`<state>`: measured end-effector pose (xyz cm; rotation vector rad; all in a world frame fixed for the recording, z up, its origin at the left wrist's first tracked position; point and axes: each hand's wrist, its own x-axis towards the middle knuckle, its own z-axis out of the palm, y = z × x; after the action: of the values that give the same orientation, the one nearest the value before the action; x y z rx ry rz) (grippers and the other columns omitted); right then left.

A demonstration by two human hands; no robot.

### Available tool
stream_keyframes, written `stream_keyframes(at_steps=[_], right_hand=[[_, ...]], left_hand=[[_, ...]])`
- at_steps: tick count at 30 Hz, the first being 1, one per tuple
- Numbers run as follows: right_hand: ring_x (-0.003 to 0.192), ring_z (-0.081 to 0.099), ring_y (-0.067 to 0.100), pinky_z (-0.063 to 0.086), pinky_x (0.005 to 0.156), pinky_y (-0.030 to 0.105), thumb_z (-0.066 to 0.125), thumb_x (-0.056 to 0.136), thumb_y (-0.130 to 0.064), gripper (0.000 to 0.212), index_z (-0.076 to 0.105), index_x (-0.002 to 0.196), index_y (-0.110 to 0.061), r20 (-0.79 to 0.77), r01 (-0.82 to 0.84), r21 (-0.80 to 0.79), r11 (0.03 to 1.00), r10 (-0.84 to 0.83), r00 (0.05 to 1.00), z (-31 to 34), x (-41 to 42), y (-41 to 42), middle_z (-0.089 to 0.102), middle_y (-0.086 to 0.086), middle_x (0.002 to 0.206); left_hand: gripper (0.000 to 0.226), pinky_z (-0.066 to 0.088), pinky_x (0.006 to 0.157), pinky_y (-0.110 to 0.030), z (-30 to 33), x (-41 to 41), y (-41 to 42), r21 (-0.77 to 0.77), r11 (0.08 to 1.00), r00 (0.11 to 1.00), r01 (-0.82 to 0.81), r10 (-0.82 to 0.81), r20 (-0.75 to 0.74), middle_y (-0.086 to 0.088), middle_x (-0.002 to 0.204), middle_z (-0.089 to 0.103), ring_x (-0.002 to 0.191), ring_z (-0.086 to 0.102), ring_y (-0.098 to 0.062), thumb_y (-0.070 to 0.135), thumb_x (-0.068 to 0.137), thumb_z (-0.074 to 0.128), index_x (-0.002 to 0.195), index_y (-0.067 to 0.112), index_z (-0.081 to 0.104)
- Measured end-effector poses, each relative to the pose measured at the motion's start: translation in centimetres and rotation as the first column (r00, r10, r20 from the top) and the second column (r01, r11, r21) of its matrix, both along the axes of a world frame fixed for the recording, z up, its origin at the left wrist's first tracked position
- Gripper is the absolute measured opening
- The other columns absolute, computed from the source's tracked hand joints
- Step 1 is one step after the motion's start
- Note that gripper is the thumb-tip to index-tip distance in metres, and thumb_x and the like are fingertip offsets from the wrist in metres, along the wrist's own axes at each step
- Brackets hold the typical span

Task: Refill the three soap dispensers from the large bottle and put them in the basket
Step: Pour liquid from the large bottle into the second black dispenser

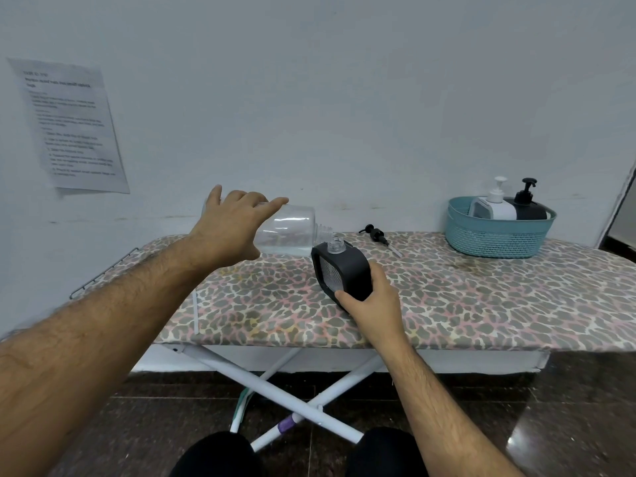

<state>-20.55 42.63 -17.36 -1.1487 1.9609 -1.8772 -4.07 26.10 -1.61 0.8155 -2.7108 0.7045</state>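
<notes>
My left hand grips the large clear bottle, tipped on its side with its mouth right over the open neck of a black soap dispenser. A little clear liquid lies in the bottle's lower side. My right hand holds the black dispenser at its base, tilted on the ironing board. Its black pump head lies loose on the board behind it. A white dispenser and another black dispenser stand in the teal basket at the board's far right.
The board has a leopard-print cover and crossed white legs over a dark tiled floor. A wire rest sticks out at its left end. A printed sheet hangs on the wall. My knees show at the bottom edge.
</notes>
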Motion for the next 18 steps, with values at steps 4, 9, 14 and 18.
stream_keyframes(at_steps=[4,9,14,18], right_hand=[[0.094,0.065,-0.002,0.059,0.079,0.029,0.078,0.081,-0.020,0.050,0.051,0.118,-0.040,-0.020,0.003,-0.008,1.000,-0.003,1.000,0.26,0.08,0.17,0.066,-0.020,0.103],[0.094,0.062,-0.008,0.051,0.076,0.013,0.078,0.081,-0.020,0.049,0.051,0.118,-0.039,-0.027,0.003,-0.004,1.000,-0.004,1.000,0.43,0.14,0.22,0.066,-0.021,0.104],[0.095,0.063,-0.005,0.053,0.077,0.017,0.077,0.081,-0.021,0.049,0.051,0.118,-0.040,-0.022,0.000,-0.004,1.000,0.000,1.000,0.46,0.22,0.24,0.065,-0.021,0.105],[0.094,0.063,-0.005,0.056,0.078,0.021,0.077,0.081,-0.020,0.049,0.051,0.118,-0.039,-0.025,0.004,-0.007,1.000,-0.004,1.000,0.40,0.16,0.26,0.065,-0.022,0.103]], left_hand=[[0.102,0.012,0.118,-0.059,-0.15,-0.01,-0.03,0.003,1.000,1.000,0.002,-0.002,-0.004,0.000,0.152,0.037,0.140,0.033,-0.025,0.036,0.079,0.079,0.154,0.038,0.010],[0.101,0.012,0.118,-0.059,-0.05,-0.09,-0.01,-0.002,1.000,1.000,0.001,-0.001,-0.003,0.001,0.152,0.037,0.140,0.033,-0.025,0.036,0.079,0.078,0.154,0.038,0.010],[0.102,0.012,0.118,-0.059,-0.13,-0.05,-0.09,0.000,1.000,1.000,0.000,0.000,-0.006,0.000,0.153,0.037,0.140,0.033,-0.025,0.037,0.079,0.079,0.154,0.038,0.010],[0.102,0.012,0.118,-0.059,-0.18,-0.09,-0.16,-0.009,1.000,1.000,0.009,-0.009,-0.012,0.000,0.152,0.038,0.140,0.033,-0.025,0.037,0.078,0.079,0.154,0.038,0.011]])
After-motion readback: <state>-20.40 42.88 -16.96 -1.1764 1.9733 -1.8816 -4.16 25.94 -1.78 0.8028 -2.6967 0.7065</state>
